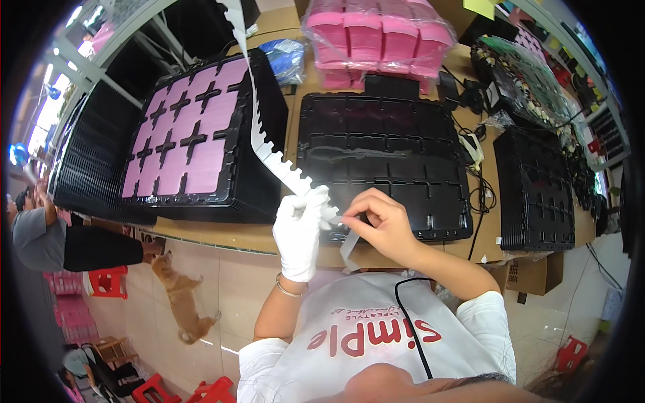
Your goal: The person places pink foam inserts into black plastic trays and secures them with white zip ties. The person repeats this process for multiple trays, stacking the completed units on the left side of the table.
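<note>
- White notched strip (273, 162) is in front of you at the near edge of the table (489, 236), its near end bunched between your hands and its length rising past the left trays
- Your gloved left hand (297, 240) clasps that bunched end between thumb and fingers
- Your bare right hand (381, 223) pinches the tip of the strip with thumb and forefinger, just beside the glove; a translucent piece (349, 250) hangs below
- Beyond your hands lies a wide black tray (418, 162), with a stack of black trays (274, 111) to its left, pink pieces (218, 121) in the top one, and another black stack (537, 191) to its right
- Farthest back, pink bundles (381, 39) sit in clear wrap, near a blue bundle (283, 62)
</note>
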Tool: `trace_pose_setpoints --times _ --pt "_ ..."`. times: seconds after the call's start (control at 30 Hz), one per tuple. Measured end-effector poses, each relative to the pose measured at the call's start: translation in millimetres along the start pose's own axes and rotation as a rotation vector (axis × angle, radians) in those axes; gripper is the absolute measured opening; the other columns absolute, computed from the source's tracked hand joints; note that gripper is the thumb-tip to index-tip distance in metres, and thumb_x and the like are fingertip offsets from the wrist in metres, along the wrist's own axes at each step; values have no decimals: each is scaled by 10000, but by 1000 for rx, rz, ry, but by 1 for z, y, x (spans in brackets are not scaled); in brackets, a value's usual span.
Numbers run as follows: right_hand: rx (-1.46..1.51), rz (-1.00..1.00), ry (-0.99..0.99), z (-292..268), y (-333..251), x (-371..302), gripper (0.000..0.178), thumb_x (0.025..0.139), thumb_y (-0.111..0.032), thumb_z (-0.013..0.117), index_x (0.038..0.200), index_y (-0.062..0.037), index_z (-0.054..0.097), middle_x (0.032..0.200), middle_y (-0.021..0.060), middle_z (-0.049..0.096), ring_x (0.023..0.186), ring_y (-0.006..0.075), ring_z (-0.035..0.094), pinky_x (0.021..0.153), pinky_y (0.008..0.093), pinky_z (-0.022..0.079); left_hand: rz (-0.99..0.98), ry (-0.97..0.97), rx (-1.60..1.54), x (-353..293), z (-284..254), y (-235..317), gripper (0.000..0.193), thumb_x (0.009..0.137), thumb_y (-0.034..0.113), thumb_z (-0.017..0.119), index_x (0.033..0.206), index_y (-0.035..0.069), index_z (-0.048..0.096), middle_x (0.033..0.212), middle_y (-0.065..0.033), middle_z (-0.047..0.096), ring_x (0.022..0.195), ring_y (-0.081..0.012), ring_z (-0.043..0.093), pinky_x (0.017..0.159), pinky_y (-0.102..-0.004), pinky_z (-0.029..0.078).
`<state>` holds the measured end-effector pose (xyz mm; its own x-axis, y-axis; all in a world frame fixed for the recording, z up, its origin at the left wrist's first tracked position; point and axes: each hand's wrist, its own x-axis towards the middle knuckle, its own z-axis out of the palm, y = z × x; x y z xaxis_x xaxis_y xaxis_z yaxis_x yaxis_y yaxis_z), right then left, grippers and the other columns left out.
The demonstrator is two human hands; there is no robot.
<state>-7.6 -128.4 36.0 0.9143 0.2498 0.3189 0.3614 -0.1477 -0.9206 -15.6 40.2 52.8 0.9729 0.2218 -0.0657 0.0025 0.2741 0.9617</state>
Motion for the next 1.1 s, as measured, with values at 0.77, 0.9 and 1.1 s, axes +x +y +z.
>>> trace_pose_setpoints --times 0.77,0.9,1.1 --pt "-764 310 -32 -263 151 149 145 703 -146 757 763 -25 705 761 155 699 709 257 688 664 348 529 -31 -20 190 26 2 -9 85 938 98 640 944 20 609 861 -83 675 616 -76 593 507 -177 395" --pt "-784 346 -14 -258 145 151 165 691 -157 765 756 -19 701 744 163 695 711 274 692 671 361 533 -24 -44 181 27 0 -10 90 938 100 642 925 26 594 873 -88 677 619 -84 597 511 -181 399" --pt "-831 332 45 -254 148 149 163 681 -163 769 719 -16 710 759 184 695 742 311 696 707 380 540 -25 -37 164 26 0 -10 90 937 101 645 932 25 598 866 -85 674 629 -87 606 510 -181 396"
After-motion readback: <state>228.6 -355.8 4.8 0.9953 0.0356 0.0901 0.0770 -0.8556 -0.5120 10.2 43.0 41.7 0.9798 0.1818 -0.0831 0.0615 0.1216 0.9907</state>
